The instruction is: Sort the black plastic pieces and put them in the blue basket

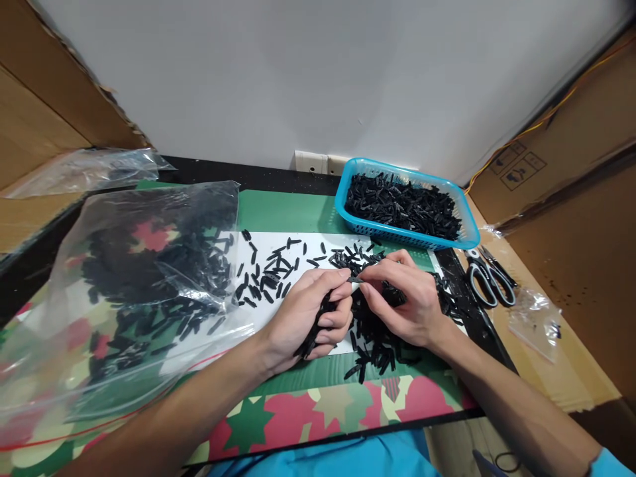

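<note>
My left hand [318,308] is closed around a bunch of small black strips [313,331]. Its thumb and forefinger also pinch a small piece with a pale tip [354,285]. The fingertips of my right hand [405,295] are closed on the other end of that piece, close to my left thumb. Beneath and between both hands lies a heap of black strips [380,361]. More strips are scattered on a white sheet [311,240] to the left. What exactly the strips are, I cannot make out.
A blue plastic basket [407,238] full of black strips stands at the back. On the left lies a clear zip bag [163,265] with more strips. Scissors [489,281] and a small clear bag [536,321] lie at the right, beside cardboard boxes [561,179].
</note>
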